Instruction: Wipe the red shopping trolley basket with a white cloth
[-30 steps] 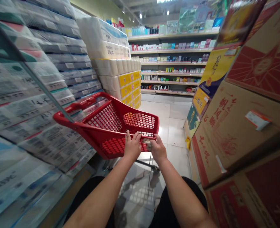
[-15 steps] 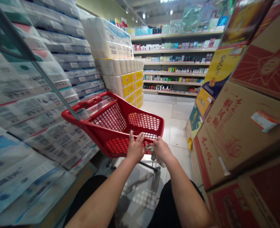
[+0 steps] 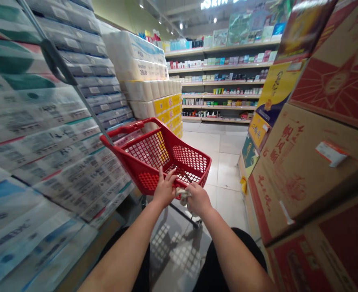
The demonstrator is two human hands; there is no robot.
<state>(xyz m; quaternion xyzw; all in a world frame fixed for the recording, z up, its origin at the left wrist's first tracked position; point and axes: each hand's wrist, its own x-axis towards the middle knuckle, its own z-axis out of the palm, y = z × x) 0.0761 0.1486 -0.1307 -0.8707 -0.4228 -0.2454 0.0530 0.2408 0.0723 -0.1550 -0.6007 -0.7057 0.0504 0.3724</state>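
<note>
A red plastic shopping cart with lattice sides stands slantwise in front of me. My left hand rests at its near rim, fingers stretched out and spread over the edge. Close beside it, my right hand is closed around a crumpled greyish-white rag at the cart's near corner. Part of the rag is hidden behind the fingers. The cart's basket shows its bare lattice floor. A grey pole with a dark grip rises from the cart's left rim.
Stacked wrapped paper packs line the left side, with toilet-roll bundles beyond. Cardboard cartons are piled along the right. Shelves of small boxes and bottles stand at the back. Pale floor tiles run between them.
The cart's left end has shifted right and swung round a little in view. Both hands have moved slightly left and down along the rim, the rag still in my right hand.
</note>
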